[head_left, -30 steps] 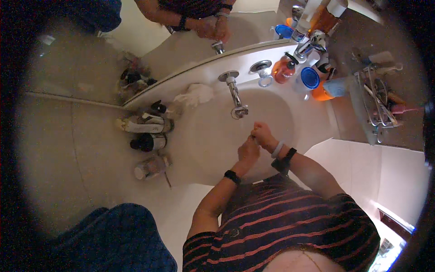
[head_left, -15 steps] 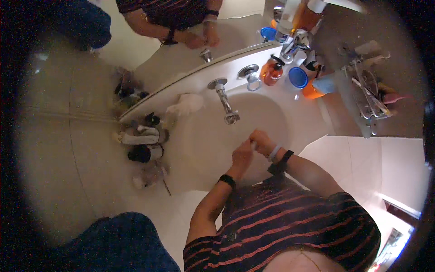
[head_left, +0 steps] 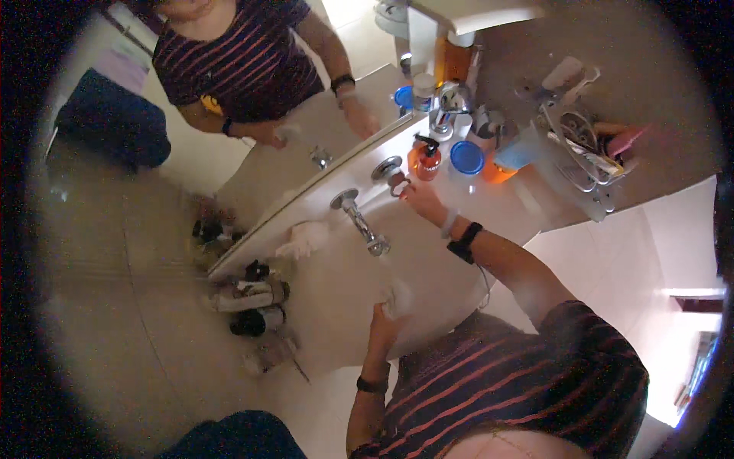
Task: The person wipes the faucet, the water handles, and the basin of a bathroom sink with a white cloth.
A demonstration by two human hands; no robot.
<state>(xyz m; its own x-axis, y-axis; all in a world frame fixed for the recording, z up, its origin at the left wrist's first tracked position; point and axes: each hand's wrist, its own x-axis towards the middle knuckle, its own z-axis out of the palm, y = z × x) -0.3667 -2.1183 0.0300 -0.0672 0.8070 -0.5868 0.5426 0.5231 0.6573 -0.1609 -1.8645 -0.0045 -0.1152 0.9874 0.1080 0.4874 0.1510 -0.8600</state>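
Over the sink basin (head_left: 451,294), my left hand (head_left: 384,327) is closed around a small whitish, soft-looking thing (head_left: 396,300); blur hides its exact kind. At the wall side, my right hand (head_left: 424,203) reaches forward, its fingers gripping the tap handle (head_left: 398,182) below its round metal plate. Between the two hands, the chrome spout (head_left: 364,226) points out over the basin. An orange-red pump bottle (head_left: 426,159) with a black top stands just beyond my right hand.
A blue-lidded jar (head_left: 467,157) and a wire holder (head_left: 577,149) of small items stand at the right. Along the left rim lie a crumpled white cloth (head_left: 304,239) and several bottles and tubes (head_left: 256,321). A large mirror (head_left: 260,164) runs behind the sink.
My hands were together over the basin. My right hand has moved up to the tap handle, while my left has drawn back toward me with the whitish thing.
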